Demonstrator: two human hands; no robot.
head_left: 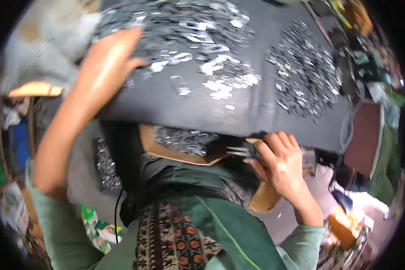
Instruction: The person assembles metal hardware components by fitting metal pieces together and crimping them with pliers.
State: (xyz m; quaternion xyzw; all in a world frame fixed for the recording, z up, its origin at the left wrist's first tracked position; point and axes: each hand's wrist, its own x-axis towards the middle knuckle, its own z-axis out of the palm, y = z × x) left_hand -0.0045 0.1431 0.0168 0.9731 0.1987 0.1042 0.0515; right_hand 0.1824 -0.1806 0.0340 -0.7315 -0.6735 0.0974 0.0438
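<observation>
My left hand [114,51] reaches over the left edge of a large heap of small flat metal pieces [198,31] on a dark table [166,105]. Its thumb stands apart from the fingers; motion blurs it. At the table's near edge my right hand [279,162] is closed around several thin metal pieces [238,151], whose ends stick out to the left past the thumb. Below the edge sits an open cardboard box [180,157] holding more metal pieces [184,140]. One loose oblong metal piece [180,85] lies on the table between the hands.
A brighter small pile [231,76] lies in front of the large heap. Another heap [306,69] covers the table's right side. A dark container of metal pieces [107,166] stands on the floor at left. A brown board [364,137] is at right.
</observation>
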